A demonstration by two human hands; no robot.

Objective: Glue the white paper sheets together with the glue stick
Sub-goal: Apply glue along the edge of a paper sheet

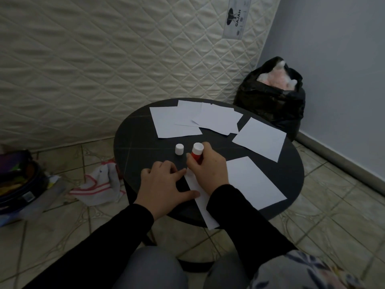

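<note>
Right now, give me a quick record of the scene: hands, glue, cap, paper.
right hand: grips the glue stick, tip down on the near sheet
left hand: fingers spread, pressing the near sheet at its left edge
cap: off, standing on the table
other sheets: loose across the table's far side

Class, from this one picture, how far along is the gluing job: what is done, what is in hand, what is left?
Done: the cap is off and stands on the table. In hand: the right hand grips the glue stick over the near sheet, while the left hand pins its edge. Left: the loose sheets at the far side look unjoined.
</note>
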